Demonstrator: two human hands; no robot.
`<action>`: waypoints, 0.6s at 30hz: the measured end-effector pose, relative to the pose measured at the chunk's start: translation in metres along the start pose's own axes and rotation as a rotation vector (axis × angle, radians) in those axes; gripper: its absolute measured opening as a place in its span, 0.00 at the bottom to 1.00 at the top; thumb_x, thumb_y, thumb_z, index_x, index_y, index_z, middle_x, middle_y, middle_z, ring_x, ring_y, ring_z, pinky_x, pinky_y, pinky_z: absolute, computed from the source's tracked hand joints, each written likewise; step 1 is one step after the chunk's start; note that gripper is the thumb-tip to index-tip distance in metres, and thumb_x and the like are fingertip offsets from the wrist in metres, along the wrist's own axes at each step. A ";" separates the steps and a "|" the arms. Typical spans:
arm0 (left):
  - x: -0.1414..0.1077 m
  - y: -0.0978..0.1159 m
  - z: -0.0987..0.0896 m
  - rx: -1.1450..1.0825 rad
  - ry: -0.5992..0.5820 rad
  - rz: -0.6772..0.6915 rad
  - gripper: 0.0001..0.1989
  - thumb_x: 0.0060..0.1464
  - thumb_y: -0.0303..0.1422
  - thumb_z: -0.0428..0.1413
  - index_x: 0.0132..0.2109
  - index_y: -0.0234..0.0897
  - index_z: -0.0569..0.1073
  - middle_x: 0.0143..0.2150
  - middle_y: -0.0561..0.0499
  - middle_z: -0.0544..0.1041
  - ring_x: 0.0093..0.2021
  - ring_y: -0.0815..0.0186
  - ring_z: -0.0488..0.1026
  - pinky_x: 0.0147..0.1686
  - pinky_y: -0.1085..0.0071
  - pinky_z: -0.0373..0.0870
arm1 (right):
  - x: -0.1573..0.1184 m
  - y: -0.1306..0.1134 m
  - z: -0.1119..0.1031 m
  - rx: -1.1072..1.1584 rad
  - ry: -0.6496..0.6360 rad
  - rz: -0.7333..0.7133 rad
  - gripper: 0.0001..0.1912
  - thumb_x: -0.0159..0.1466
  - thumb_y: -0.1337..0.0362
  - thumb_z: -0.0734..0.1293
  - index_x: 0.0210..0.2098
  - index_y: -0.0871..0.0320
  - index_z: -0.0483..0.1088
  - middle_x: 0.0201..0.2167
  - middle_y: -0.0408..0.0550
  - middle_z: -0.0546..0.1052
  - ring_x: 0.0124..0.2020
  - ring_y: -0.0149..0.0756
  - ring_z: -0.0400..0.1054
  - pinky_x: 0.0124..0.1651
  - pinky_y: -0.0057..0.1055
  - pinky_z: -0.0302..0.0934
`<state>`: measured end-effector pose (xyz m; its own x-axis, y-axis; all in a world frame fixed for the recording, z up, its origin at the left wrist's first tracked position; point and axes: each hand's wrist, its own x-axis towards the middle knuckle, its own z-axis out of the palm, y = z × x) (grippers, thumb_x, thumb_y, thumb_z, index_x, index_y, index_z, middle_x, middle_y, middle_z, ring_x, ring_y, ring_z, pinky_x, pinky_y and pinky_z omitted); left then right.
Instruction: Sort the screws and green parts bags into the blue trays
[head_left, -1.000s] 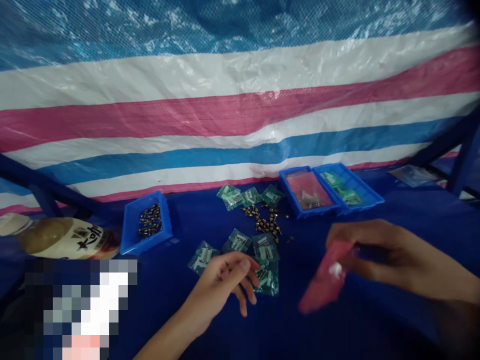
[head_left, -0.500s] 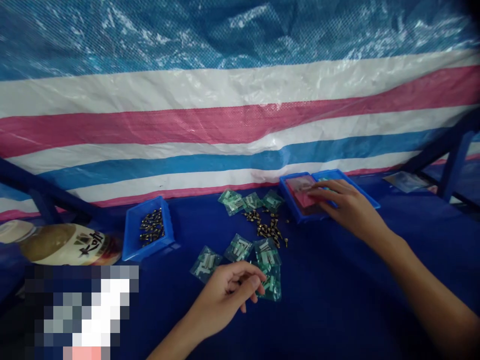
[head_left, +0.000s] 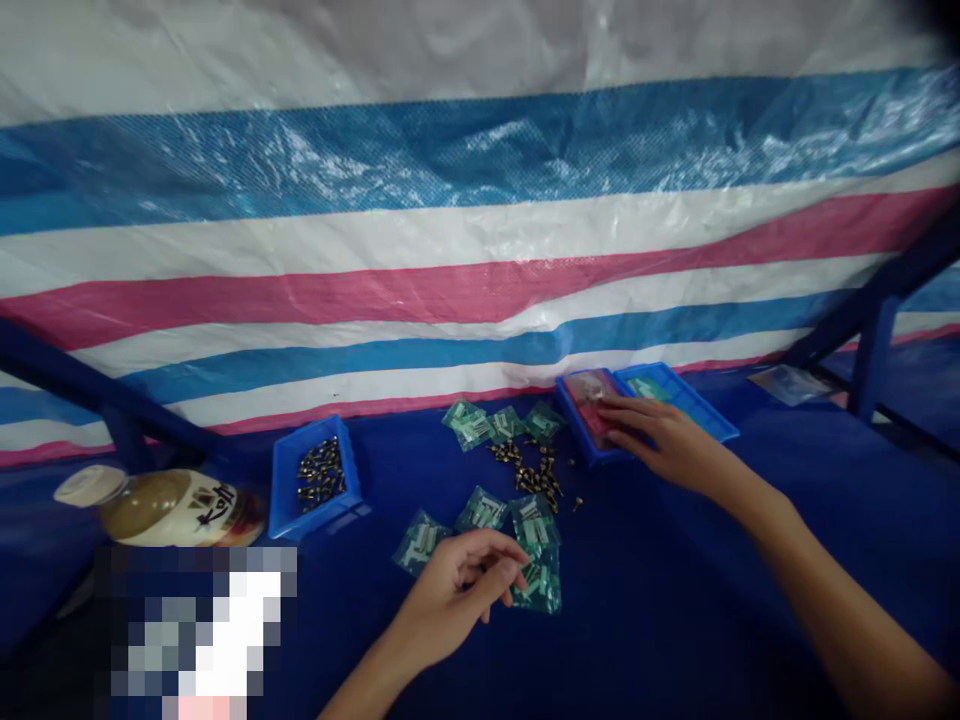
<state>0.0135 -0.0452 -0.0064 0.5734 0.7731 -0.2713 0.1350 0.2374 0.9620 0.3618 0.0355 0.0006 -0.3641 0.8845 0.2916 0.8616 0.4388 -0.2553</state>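
Blue cloth bench (head_left: 675, 610): clear green packets (head_left: 480, 510) are spread loose; left hand (head_left: 450, 590) held half-curled above them, grip unclear; right hand (head_left: 660, 445) laid fingers-extended on blue tray (head_left: 564, 412).

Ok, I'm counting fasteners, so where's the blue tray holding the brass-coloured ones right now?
In the head view, the blue plastic tray sits left of centre, with the bottle lying on its side to its left and clear plastic packets to its right.

Striped plastic tarp (head_left: 480, 300) behind — pink, white, blue; bottle (head_left: 169, 508) on its side at left
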 end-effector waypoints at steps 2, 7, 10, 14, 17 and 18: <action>0.001 -0.001 -0.004 -0.008 0.009 0.020 0.18 0.61 0.45 0.54 0.47 0.34 0.74 0.37 0.44 0.77 0.33 0.67 0.73 0.25 0.76 0.62 | 0.003 0.000 -0.005 -0.035 -0.041 -0.007 0.20 0.69 0.52 0.59 0.57 0.49 0.70 0.58 0.47 0.72 0.59 0.47 0.65 0.61 0.50 0.60; 0.004 0.001 -0.014 -0.007 0.068 0.085 0.19 0.61 0.45 0.54 0.47 0.33 0.74 0.36 0.45 0.77 0.32 0.68 0.71 0.25 0.75 0.61 | 0.025 -0.011 -0.005 -0.094 0.023 0.033 0.23 0.72 0.55 0.52 0.63 0.53 0.62 0.66 0.52 0.61 0.66 0.47 0.56 0.64 0.50 0.55; 0.004 0.003 -0.019 -0.001 0.087 0.103 0.19 0.61 0.45 0.54 0.47 0.33 0.74 0.36 0.45 0.76 0.32 0.67 0.71 0.25 0.75 0.61 | 0.036 -0.026 0.012 -0.126 0.033 0.065 0.28 0.71 0.52 0.52 0.67 0.55 0.54 0.70 0.51 0.53 0.70 0.48 0.44 0.68 0.51 0.49; 0.003 0.005 -0.023 0.005 0.091 0.127 0.18 0.62 0.44 0.54 0.47 0.33 0.74 0.36 0.44 0.76 0.33 0.67 0.71 0.26 0.74 0.62 | 0.034 -0.041 0.037 -0.157 0.018 0.132 0.32 0.71 0.49 0.51 0.69 0.59 0.49 0.70 0.55 0.50 0.71 0.50 0.40 0.69 0.52 0.44; 0.003 0.005 -0.024 0.022 0.090 0.128 0.18 0.62 0.45 0.54 0.47 0.33 0.74 0.36 0.44 0.76 0.33 0.66 0.71 0.27 0.74 0.64 | 0.029 -0.045 0.044 -0.161 0.008 0.177 0.35 0.71 0.48 0.49 0.69 0.63 0.49 0.71 0.59 0.47 0.71 0.50 0.39 0.68 0.50 0.45; 0.003 0.005 -0.024 0.025 0.088 0.124 0.18 0.61 0.45 0.54 0.47 0.33 0.74 0.36 0.44 0.76 0.33 0.66 0.71 0.27 0.74 0.64 | 0.029 -0.045 0.045 -0.161 0.004 0.188 0.35 0.71 0.47 0.48 0.69 0.63 0.49 0.71 0.59 0.47 0.71 0.50 0.39 0.68 0.50 0.45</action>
<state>-0.0034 -0.0272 -0.0037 0.5139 0.8445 -0.1508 0.0883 0.1228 0.9885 0.2968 0.0484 -0.0205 -0.1909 0.9475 0.2564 0.9593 0.2354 -0.1557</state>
